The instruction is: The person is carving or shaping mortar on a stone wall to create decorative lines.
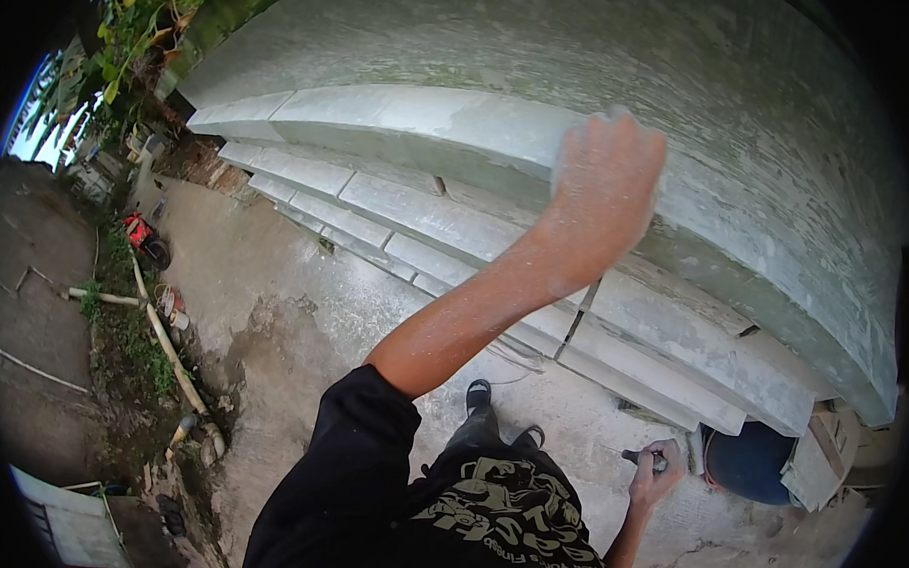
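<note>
My left hand (613,179), dusted with white powder, is closed in a fist over the pale edge of a large concrete slab (420,113). Whatever its curled fingers may hold is hidden beneath them. Down at the lower right, my right hand (660,469) is wrapped round a small tool with a dark handle (632,456); a thin tip seems to point left from it, too small to name. That hand hangs low, apart from the slab. Under the top slab, several long grey concrete pieces (693,337) lie stacked in steps.
A dark blue drum (749,463) stands at the stack's right end, beside a leaning board (819,462). Thin wire (517,358) lies on the concrete ground near my feet. At the left are a pale pole (167,339), a white bucket (175,309) and a red motorbike (144,235).
</note>
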Demonstrator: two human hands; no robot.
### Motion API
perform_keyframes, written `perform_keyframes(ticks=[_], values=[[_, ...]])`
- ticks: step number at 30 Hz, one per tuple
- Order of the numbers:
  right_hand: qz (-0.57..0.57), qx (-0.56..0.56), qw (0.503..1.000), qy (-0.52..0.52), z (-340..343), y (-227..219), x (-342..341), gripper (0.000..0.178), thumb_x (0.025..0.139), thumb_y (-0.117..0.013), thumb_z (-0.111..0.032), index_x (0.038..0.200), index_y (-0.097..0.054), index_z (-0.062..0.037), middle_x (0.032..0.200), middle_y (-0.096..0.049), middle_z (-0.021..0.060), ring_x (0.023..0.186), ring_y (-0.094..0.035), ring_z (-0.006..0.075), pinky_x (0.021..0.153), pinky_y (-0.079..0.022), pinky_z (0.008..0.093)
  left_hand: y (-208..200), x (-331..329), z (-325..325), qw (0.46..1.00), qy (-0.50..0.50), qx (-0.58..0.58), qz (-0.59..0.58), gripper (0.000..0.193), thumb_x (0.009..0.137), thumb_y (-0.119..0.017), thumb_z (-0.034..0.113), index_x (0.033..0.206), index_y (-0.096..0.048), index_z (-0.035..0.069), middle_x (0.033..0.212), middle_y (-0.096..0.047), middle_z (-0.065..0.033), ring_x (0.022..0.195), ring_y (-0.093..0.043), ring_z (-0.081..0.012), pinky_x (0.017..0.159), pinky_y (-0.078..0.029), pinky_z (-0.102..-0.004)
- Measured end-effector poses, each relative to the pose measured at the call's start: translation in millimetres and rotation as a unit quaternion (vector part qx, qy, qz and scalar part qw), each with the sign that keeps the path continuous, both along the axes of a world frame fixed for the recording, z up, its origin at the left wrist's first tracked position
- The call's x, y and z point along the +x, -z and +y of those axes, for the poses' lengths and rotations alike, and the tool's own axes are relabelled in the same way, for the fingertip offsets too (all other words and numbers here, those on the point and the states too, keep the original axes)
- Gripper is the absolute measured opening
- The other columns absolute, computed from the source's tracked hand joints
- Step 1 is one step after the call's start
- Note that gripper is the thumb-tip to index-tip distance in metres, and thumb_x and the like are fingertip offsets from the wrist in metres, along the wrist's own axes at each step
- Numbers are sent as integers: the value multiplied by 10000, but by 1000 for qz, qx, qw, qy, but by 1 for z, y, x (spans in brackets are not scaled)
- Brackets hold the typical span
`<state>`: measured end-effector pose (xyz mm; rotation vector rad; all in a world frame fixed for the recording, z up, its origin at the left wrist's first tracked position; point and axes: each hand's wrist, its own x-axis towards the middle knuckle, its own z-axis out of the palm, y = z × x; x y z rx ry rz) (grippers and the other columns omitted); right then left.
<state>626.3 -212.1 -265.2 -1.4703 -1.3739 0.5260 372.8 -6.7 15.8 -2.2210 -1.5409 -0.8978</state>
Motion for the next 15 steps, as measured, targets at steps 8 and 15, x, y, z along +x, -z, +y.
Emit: perform_keyframes(ticks=[8, 15], values=[[-10, -1, 999, -41, -1, -4, -7, 39, 707, -560, 11, 714, -590, 35, 685, -585, 142, 636, -579, 254, 630, -455, 337, 4, -11, -18, 999, 0, 36, -8, 68, 805, -647, 24, 762, -680, -19, 806, -646, -217, 748, -686, -347, 647, -546, -451], [4, -16, 1000, 18, -25, 4, 10, 78, 715, -557, -28, 690, -552, 46, 633, -539, 114, 609, -539, 206, 605, -417, 315, -15, -153, 0, 954, -299, 6, 12, 398, 973, -654, 320, 732, -679, 4, 722, -670, -200, 655, -663, -363, 604, -492, -477]])
